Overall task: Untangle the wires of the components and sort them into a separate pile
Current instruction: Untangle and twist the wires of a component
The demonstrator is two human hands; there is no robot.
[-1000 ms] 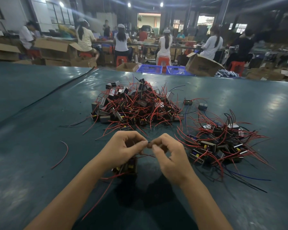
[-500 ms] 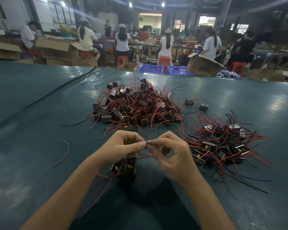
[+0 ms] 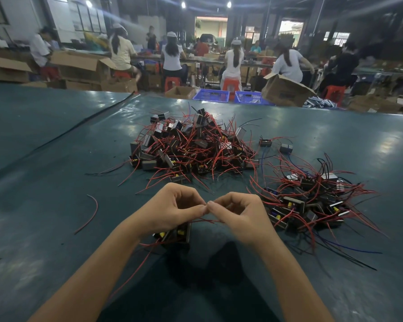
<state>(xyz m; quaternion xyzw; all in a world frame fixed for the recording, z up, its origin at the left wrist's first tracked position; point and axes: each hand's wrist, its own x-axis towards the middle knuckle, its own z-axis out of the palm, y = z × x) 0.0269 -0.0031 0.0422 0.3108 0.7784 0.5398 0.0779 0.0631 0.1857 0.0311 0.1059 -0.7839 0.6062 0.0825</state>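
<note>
Both my hands are closed in a pinch on one thin red wire (image 3: 205, 220). The left hand (image 3: 170, 210) and the right hand (image 3: 242, 217) each nip it between thumb and forefinger, and the fingertips of the two hands meet. The wire's long axis runs crosswise, left to right, on the near side of the tangled pile (image 3: 191, 147).

It leads down to a component (image 3: 176, 234) tucked under my left palm, also on the near side of that pile. The component's yellow-taped face is turned toward me. I cannot tell whether it rests on the green table (image 3: 56, 252) or hangs from the wire. Another of its red leads trails off toward my left forearm.

Right of the tangled pile and a little nearer lies the sorted pile (image 3: 312, 201), its wires fanning outward. Two stray components (image 3: 265, 142) sit at the tangled pile's right edge. A loose red wire piece (image 3: 90, 214) curves on the table to its near left.

Beyond the tangled pile, past the table's far edge, stand two blue baskets (image 3: 211, 95); I cannot make out what is in them. Left of them is a small open box (image 3: 180, 92), and right of them a tilted cardboard box (image 3: 286, 90). The insides of both are hidden.
</note>
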